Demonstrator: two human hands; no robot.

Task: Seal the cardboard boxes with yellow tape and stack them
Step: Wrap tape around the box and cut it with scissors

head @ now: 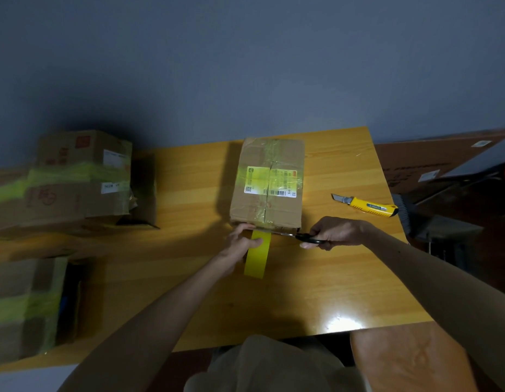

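A cardboard box (267, 182) with a yellow-tinted label and a taped seam stands on the wooden table (189, 193). A roll of yellow tape (257, 258) is stretched from the box's near edge towards me. My left hand (241, 240) grips the roll just below the box. My right hand (334, 232) holds black-handled scissors (298, 236), whose blades reach the tape at the box's near edge. Two boxes wrapped in yellow tape (73, 179) are stacked at the far left. Another taped box (25, 306) stands at the near left.
A yellow utility knife (367, 206) lies on the table to the right of the box. A large flat carton (432, 159) leans beyond the table's right edge, with dark furniture (443, 227) below it. A grey wall rises behind the table.
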